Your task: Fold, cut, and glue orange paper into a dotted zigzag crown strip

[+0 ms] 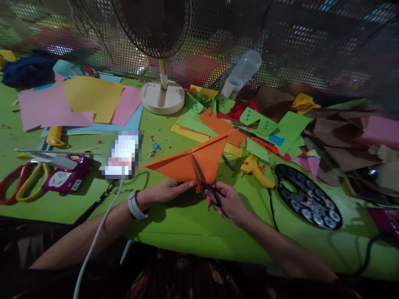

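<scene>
A folded sheet of orange paper [205, 155], roughly triangular, is held just above the green table. My left hand [174, 189] pinches its lower edge between thumb and fingers. Dark-handled scissors [213, 194] are in my right hand [229, 201], with fingers around the handles. Their blades point up and left over the paper, at a slit running inward from the lower edge. A narrow orange flap hangs beside the blades near my left fingertips. A white watch band circles my left wrist.
A phone [123, 153] with a white cable lies on the left, near a purple gadget [68, 174] and large scissors [23, 182]. Behind stand a fan [162, 97] and paper scraps [193, 122]. A yellow glue gun [257, 170] and black palette [307, 195] lie right.
</scene>
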The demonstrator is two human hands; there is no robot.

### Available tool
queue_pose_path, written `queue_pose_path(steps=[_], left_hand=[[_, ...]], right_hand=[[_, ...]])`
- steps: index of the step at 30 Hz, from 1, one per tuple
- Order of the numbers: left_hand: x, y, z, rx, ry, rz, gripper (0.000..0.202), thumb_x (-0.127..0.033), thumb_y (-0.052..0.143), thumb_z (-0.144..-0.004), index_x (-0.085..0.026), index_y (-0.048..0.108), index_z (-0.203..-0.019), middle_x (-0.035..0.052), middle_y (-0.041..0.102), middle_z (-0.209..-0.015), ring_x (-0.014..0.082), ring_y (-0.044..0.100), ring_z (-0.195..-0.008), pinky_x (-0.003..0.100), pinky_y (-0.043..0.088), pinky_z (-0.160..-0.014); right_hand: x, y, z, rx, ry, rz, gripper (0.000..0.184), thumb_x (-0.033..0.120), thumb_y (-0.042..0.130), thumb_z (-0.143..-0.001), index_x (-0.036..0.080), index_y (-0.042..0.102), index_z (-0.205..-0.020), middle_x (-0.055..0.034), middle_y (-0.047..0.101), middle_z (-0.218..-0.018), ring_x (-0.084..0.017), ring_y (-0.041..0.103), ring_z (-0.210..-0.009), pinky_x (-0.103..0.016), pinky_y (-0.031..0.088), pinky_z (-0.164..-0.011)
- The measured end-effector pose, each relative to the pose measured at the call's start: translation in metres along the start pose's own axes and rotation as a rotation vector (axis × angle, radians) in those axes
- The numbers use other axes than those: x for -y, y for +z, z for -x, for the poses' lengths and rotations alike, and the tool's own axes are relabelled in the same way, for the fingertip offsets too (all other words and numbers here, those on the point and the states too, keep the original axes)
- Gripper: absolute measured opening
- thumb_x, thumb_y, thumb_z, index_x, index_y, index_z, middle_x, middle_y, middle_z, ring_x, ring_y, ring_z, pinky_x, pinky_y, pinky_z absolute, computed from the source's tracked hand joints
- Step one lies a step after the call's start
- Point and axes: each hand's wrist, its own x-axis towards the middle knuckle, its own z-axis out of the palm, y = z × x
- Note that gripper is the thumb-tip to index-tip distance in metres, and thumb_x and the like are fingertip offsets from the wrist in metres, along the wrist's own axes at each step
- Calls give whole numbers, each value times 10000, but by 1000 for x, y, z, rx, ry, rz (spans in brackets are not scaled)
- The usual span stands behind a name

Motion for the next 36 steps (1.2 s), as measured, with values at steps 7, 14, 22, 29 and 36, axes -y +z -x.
queue_pose_path(steps=[7,14,22,29,36], left_hand=[[0,1,0,-9,-28,-9,373,-437,483,-970,-177,723,-1088,67,730,-1160,215,666,-1061,319,494,-961],[3,0,1,15,-18,-28,402,-438,463,-976,-144,714,-1089,107,729,-1144,218,660,-1056,339,496,-965],[0,0,0,18,-6,-29,381,-434,460,-979,-161,706,-1082,92,729,-1146,206,658,-1046,339,504,-960],[0,0,0,-1,-2,-28,365,-421,473,-969,-161,718,-1044,97,740,-1101,206,664,-1014,346,513,-946],[-2,1,0,-20,-20,-27,372,-448,491,-954,-164,727,-1001,83,747,-1067,211,670,-982,321,515,-917]], right_hand=[[-1,-1,0,3,6,29,434,555,780,-692,185,580,-800,45,646,-578,-29,371,-321,-167,270,-307],[0,-1,0,5,11,38,425,551,771,-704,184,583,-810,44,646,-590,-29,379,-330,-169,275,-317],[2,0,2,4,20,35,414,529,779,-697,180,584,-802,47,646,-579,-27,372,-327,-163,274,-315],[1,0,1,-4,15,25,426,553,771,-696,186,576,-788,43,642,-577,-31,372,-322,-171,266,-310],[2,0,1,11,7,10,407,525,787,-692,186,582,-784,48,638,-570,-31,368,-324,-172,260,-311]])
